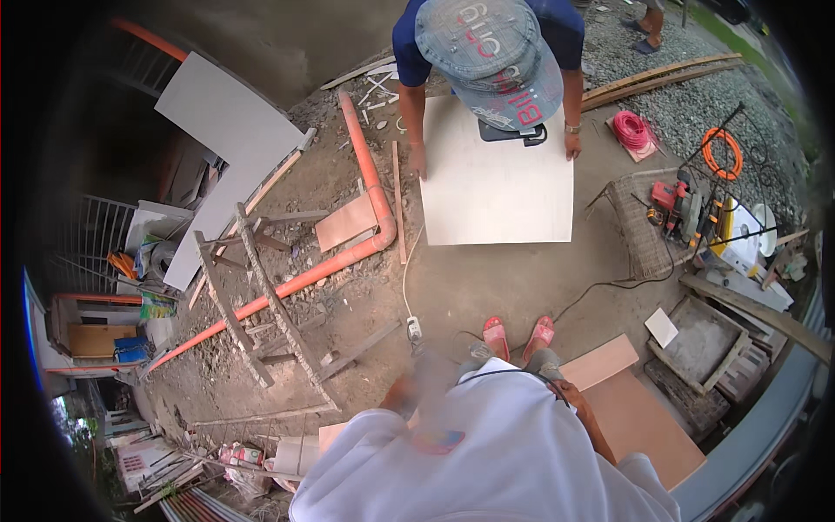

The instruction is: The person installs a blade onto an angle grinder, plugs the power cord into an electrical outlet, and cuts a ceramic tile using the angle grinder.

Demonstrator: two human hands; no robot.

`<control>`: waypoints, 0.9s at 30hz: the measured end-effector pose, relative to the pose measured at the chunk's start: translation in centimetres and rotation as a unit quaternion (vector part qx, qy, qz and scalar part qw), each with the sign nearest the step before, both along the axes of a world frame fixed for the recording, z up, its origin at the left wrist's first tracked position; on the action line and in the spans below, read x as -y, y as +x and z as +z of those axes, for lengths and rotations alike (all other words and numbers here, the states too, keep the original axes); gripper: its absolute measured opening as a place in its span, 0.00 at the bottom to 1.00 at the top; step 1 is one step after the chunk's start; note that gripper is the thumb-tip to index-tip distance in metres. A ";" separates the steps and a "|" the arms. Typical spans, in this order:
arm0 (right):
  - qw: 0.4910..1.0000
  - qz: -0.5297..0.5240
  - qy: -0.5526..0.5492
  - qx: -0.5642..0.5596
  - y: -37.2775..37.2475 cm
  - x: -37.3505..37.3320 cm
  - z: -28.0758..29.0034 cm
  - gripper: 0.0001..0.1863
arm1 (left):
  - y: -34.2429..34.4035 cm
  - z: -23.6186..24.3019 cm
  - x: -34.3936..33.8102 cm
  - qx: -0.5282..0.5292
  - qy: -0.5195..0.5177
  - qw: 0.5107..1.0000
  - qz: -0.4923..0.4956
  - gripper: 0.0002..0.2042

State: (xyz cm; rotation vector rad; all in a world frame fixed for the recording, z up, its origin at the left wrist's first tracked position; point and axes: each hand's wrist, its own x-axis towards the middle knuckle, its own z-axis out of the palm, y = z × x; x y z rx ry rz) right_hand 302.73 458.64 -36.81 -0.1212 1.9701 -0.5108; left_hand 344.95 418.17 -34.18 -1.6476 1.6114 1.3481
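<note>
My left hand (401,396) is low in front of my white shirt, beside a pale smeared patch that hides its fingers. Close to my right leg hangs my right hand (570,396), its fingers mostly hidden. A black cord (513,372) crosses the front of my shirt and passes by that hand; whether I grip it cannot be made out. Ahead of me, another person in a printed denim hat (487,56) bends over a white rectangular board (496,204), with one hand at each side edge. A dark flat object (500,131) lies on the board under the hat brim.
An orange pipe (370,165) and a rough wooden ladder-like frame (274,296) lie to the left. On the right, a woven stand (639,230) bears a red power tool (670,196). A white extension socket (414,328) is near my feet; brown sheets (644,418) lie right.
</note>
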 end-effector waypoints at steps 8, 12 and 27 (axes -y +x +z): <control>0.997 -0.040 0.069 -0.003 0.2 -2.9 0.8 0.26 | -2.9 -1.0 2.3 -0.001 0.058 0.998 0.000 0.21; 0.998 -0.020 0.060 -0.007 -0.3 -1.6 1.3 0.26 | -4.7 -0.9 2.9 -0.007 0.003 0.997 -0.079 0.24; 0.999 0.032 -0.036 0.006 -0.3 3.3 1.1 0.26 | -6.4 -0.3 1.8 -0.031 0.009 0.999 0.000 0.26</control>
